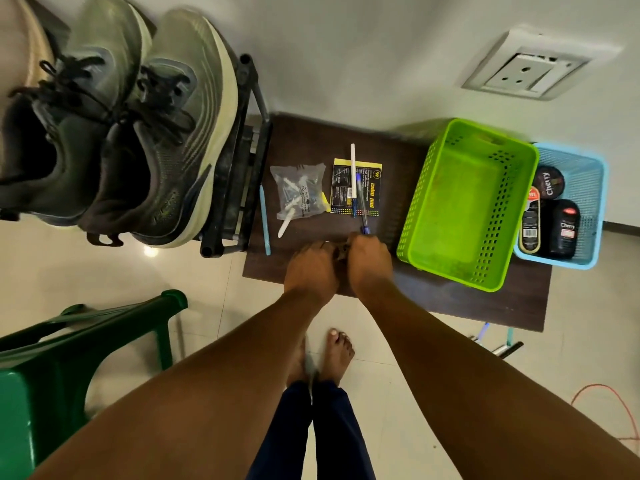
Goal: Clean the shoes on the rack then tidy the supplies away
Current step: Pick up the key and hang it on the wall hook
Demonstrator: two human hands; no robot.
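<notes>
Two baskets [467,202] on dark table [433,299], pale tiled floor [398,393]

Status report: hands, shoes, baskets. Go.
Both hands, left and right, together on something small, unidentifiable. Shoes on rack. Green basket empty; polish in blue basket.

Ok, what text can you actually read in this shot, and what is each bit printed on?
"Cherry": lid of the round tin in the blue basket.
"Cherry": label of the black bottle beside it.
Yellow-and-black pad on the board: title and small print too blurred to read.
Clear bag and barcode tube: print too small.
</notes>
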